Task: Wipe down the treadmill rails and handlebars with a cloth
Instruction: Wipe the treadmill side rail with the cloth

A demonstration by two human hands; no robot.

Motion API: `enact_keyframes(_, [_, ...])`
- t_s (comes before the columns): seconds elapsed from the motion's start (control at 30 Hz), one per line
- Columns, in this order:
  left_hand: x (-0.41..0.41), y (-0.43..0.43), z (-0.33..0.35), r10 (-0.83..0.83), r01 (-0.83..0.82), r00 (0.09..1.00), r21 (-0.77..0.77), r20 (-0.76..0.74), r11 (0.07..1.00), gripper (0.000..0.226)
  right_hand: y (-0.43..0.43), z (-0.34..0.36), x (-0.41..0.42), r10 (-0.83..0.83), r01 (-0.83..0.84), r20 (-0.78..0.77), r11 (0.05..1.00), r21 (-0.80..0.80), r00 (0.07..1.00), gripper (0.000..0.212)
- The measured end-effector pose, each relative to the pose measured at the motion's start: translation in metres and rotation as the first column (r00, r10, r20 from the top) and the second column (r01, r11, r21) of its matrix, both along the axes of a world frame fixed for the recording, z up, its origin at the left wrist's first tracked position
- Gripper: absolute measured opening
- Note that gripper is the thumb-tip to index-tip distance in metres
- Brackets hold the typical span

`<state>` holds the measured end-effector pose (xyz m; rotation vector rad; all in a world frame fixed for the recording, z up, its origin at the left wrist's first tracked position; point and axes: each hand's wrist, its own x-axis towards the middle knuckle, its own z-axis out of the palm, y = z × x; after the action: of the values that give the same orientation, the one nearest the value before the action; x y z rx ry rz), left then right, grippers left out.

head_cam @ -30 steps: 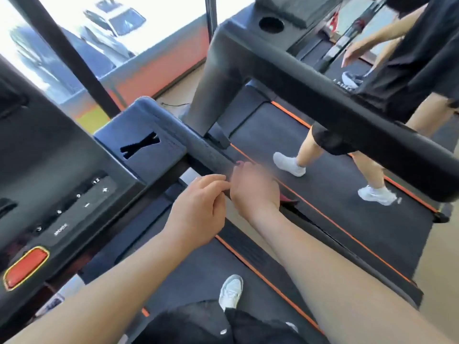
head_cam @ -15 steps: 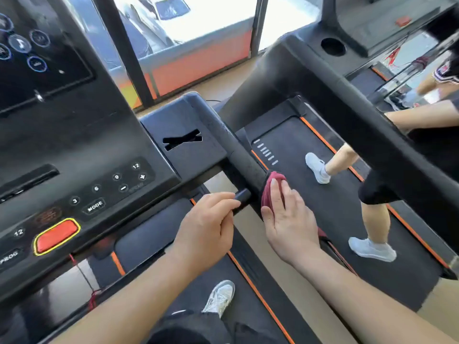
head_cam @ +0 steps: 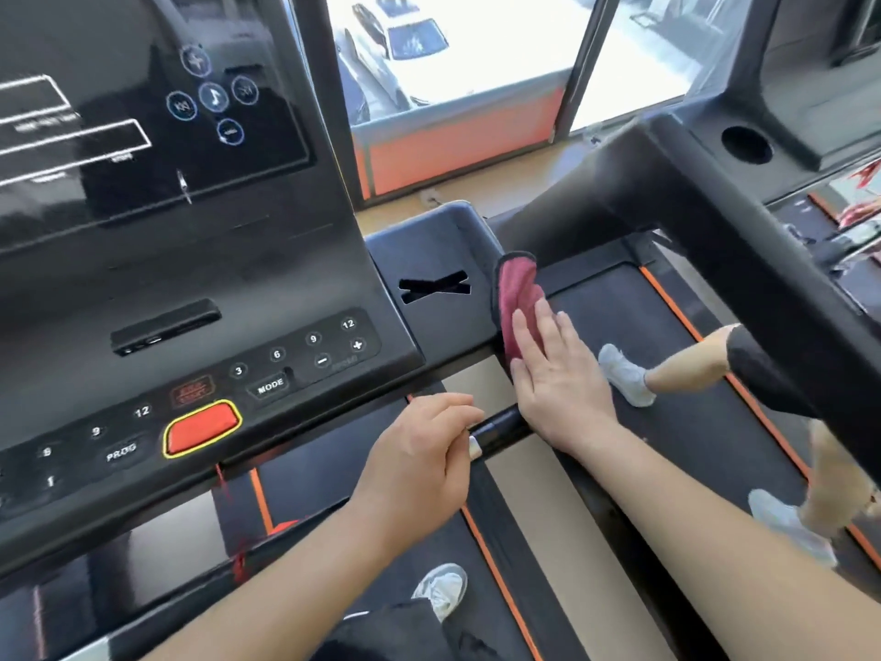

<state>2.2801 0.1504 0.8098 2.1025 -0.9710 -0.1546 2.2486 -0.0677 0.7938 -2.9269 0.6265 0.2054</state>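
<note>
Maroon cloth [head_cam: 517, 298] lies draped over the black handlebar [head_cam: 500, 429] on the right side of my treadmill, just beside the side tray [head_cam: 434, 286] with its X-shaped slot. My right hand [head_cam: 558, 379] lies flat on the lower part of the cloth, fingers straight and close together, pressing it against the bar. The cloth's upper end sticks out beyond my fingertips [head_cam: 524, 326] and folds over the bar near the tray's corner.

My left hand [head_cam: 424, 455] sits at the near end of the handlebar with its fingers curled. The fingertips touch the bar's silver-tipped end, but from this view I cannot tell whether they really grip it or only rest against it. A short stretch of bare bar shows between the two hands.

To the left, the console [head_cam: 190, 279] fills much of the view, with a dark screen above and a row of numbered keys below. A MODE button [head_cam: 270, 386] sits near a red stop button [head_cam: 202, 427] ringed in yellow. My own pale shoe [head_cam: 441, 589] shows below on the belt.

On the next treadmill [head_cam: 667, 422], another person's bare legs and a white shoe [head_cam: 624, 381] are on the orange-edged belt. Beyond the window a white car [head_cam: 410, 35] is parked outside.
</note>
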Motion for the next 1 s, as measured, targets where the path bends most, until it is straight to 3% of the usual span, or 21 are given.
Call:
enact_keyframes(0.23, [0.004,-0.012,0.000,-0.025,0.026,0.999,-0.028,0.027,0.999,0.029,-0.009,0.007,-0.055,-0.017,0.020,-0.018,0.981,0.194,1.000,0.057])
enact_keyframes(0.43, [0.011,-0.017,-0.003,0.017,-0.017,1.000,-0.018,0.008,1.000,0.030,-0.035,0.016,0.022,-0.143,0.155,-0.062,0.926,0.345,0.988,0.055])
enact_keyframes(0.57, [-0.002,-0.028,0.002,0.032,-0.034,0.994,-0.015,-0.106,0.999,0.031,-0.038,0.018,0.048,-0.210,0.229,-0.093,0.896,0.381,0.973,0.055])
enact_keyframes(0.7, [-0.009,-0.047,0.004,0.042,-0.046,0.988,-0.027,-0.149,0.999,0.035,-0.021,0.009,-0.003,-0.160,0.154,-0.003,0.949,0.274,0.987,0.060])
enact_keyframes(0.8, [-0.017,-0.078,0.008,0.077,-0.069,0.980,0.049,-0.184,0.996,0.045,-0.016,0.001,-0.063,-0.097,0.038,0.165,0.944,0.328,0.981,0.058])
enact_keyframes(0.9, [-0.032,-0.125,0.011,0.072,-0.009,0.920,0.165,-0.385,0.986,0.064,-0.023,0.010,-0.106,-0.160,-0.022,0.262,0.816,0.577,0.952,0.051])
enact_keyframes(1.0, [-0.027,-0.180,0.004,0.304,-0.137,0.784,0.327,-0.542,0.935,0.090,-0.033,0.031,-0.125,-0.496,0.084,0.287,0.600,0.796,0.820,0.043])
